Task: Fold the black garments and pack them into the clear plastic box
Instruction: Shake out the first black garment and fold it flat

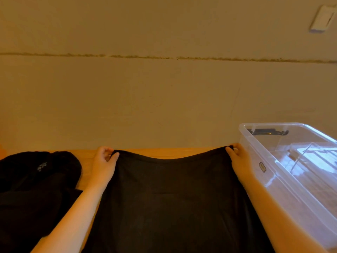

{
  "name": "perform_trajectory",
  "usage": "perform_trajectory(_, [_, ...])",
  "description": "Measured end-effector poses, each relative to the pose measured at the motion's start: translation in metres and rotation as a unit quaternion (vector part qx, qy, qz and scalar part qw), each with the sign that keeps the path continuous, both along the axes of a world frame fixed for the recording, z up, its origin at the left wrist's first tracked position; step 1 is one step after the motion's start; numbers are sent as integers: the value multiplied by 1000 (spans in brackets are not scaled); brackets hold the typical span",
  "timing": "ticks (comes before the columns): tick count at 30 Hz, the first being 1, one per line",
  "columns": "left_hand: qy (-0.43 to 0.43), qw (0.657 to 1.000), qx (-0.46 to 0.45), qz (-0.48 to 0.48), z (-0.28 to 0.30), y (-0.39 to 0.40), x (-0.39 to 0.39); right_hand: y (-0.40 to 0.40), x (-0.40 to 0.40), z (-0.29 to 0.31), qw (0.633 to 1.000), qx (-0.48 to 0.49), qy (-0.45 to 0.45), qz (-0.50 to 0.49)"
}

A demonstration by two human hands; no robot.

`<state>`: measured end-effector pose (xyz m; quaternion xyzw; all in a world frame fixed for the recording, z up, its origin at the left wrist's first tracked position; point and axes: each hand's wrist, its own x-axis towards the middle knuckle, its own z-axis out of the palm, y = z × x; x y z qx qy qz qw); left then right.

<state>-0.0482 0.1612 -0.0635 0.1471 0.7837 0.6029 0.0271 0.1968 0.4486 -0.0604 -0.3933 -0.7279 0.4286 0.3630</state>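
Both hands, left hand [104,159] and right hand [237,154], are pinching the far corners of a black garment [173,198] spreading left-right on the desk [87,157], the clear box [291,161] lying just right.

No text, brand or number can be read anywhere

Pale printed mark [42,166] on the heap of black garments [34,189] at 9 o'clock: too blurred to make out as letters or logo

Small dark-edged label [262,167] on the near wall of the clear plastic box [273,179] at 3 o'clock: too small, nothing legible on it

White plate [321,20] on the wall at 1 o'clock: no lettering to be made out
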Motion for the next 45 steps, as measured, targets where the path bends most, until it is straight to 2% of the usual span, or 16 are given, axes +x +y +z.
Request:
perform_trajectory(3, [22,998,59,31,10,5,-1,5,-11,8,1000,19,0,-16])
perform_trajectory(5, [3,998,51,44,4,11,-10,11,-22,3,999,14,-26,-12])
perform_trajectory(8, [5,998,-44,45,-19,15,-25,18,-35,-16,995,17,-93,-17])
perform_trajectory(14, [56,984,-164,52,-32,18,-31,23,-44,-30,971,77,-221,-59])
perform_trajectory(17, [168,950,-260,41,-27,22,-17,15,-46,-26,950,156,-265,-48])
perform_trajectory(20, [256,911,-309,-91,-24,34,18,-11,-53,-21,924,270,-262,65])
perform_trajectory(21, [261,893,-333,-150,-25,39,32,-22,-56,-20,915,269,-271,131])
perform_trajectory(23, [237,854,-406,-223,-32,47,49,-40,-62,-23,872,252,-345,240])
perform_trajectory(25, [210,824,-474,-230,-37,49,51,-45,-66,-30,828,242,-424,275])
perform_trajectory(26, [201,817,-493,-223,-39,49,48,-42,-66,-32,824,234,-440,270])
perform_trajectory(32, [151,811,-519,-225,-27,34,54,-37,-52,-25,823,199,-488,212])
perform_trajectory(34, [164,818,-508,-213,-20,12,70,-52,-32,-20,842,203,-458,200])
perform_trajectory(37, [212,816,-503,-192,-9,-36,101,-89,12,-10,863,201,-397,239])
perform_trajectory(40, [233,814,-499,-184,-5,-75,124,-125,56,-6,845,234,-388,284])
perform_trajectory(42, [251,799,-504,-212,-9,-88,137,-142,74,-13,822,262,-400,309])
perform_trajectory(45, [231,778,-524,-258,-25,-102,154,-156,93,-28,799,267,-424,331])
